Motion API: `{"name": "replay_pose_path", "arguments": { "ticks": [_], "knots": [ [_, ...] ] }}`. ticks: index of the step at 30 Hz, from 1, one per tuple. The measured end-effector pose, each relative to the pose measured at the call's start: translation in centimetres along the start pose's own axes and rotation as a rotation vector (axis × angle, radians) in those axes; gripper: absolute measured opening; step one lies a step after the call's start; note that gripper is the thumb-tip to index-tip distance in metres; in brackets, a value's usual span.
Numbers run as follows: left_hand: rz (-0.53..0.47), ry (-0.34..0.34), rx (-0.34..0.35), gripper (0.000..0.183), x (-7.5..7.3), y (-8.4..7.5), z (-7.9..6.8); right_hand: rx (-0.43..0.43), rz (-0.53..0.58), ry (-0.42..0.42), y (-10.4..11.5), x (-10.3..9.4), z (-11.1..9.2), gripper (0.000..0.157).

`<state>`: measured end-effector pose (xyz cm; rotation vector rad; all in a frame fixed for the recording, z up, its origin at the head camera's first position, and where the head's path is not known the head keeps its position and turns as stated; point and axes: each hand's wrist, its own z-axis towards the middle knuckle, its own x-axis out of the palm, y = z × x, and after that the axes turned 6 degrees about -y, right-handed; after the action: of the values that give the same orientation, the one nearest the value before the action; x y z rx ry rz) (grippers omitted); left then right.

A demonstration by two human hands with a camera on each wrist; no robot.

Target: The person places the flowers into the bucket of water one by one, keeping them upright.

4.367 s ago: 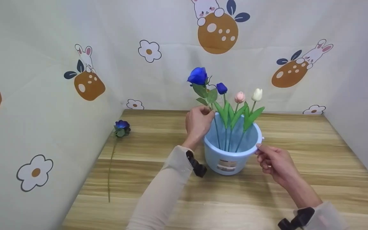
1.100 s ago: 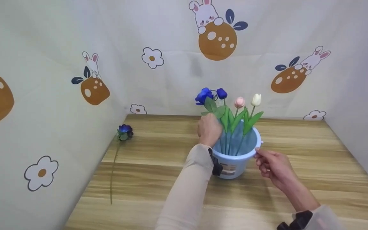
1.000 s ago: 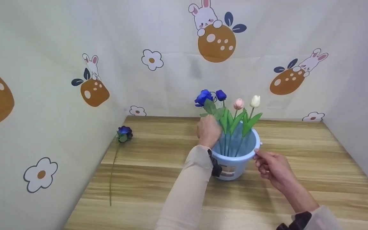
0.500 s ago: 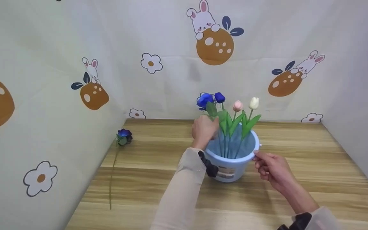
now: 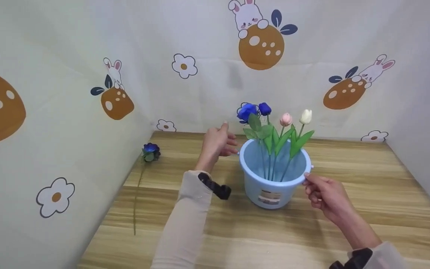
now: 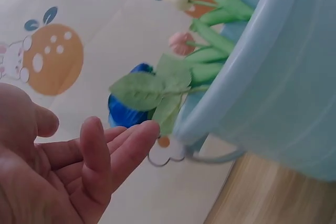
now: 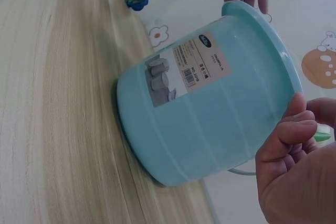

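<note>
A light blue bucket (image 5: 269, 190) stands on the wooden table, with a paper label on its front. Inside it lean a blue rose (image 5: 247, 113), a dark blue tulip (image 5: 265, 109), a pink tulip (image 5: 286, 119) and a white tulip (image 5: 305, 117). My left hand (image 5: 217, 144) is just left of the rim, fingers extended and holding nothing; the left wrist view shows its palm beside the rose leaves (image 6: 137, 91). My right hand (image 5: 329, 194) pinches the bucket's right rim between thumb and fingers, as the right wrist view (image 7: 294, 150) also shows.
Another blue flower (image 5: 150, 152) with a long thin stem lies on the table (image 5: 237, 239) at the left, near the cloth wall. Patterned cloth (image 5: 207, 93) with rabbits and oranges encloses the back and sides. The bucket's handle (image 6: 215, 157) hangs at its far side.
The left hand lowered the blue rose into the bucket, then let go of its stem and moved left, off the rim. The right hand has stayed on the rim.
</note>
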<state>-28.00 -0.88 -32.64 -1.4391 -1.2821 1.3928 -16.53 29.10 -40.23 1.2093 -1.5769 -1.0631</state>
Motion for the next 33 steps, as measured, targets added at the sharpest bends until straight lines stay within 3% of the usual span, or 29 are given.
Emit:
{"name": "replay_pose_path", "arguments": {
  "ticks": [10, 17, 26, 33],
  "knots": [
    [-0.021, -0.043, -0.007, 0.056, -4.0, 1.4, 1.6, -0.017, 0.002, 0.007, 0.2, -0.8, -0.2, 0.036],
    [0.033, -0.081, -0.016, 0.056, -8.2, 2.9, 2.2, -0.013, 0.003, 0.009, 0.6, -0.9, -0.1, 0.036],
    [0.054, -0.138, -0.117, 0.056, -14.6, 7.5, 2.5, 0.01, 0.001, 0.021, 0.3, -0.4, 0.0, 0.036],
    [0.038, -0.178, -0.197, 0.056, -18.5, 10.4, 2.2, 0.011, -0.001, 0.023, 0.0, -0.2, 0.0, 0.036]
  ]
}}
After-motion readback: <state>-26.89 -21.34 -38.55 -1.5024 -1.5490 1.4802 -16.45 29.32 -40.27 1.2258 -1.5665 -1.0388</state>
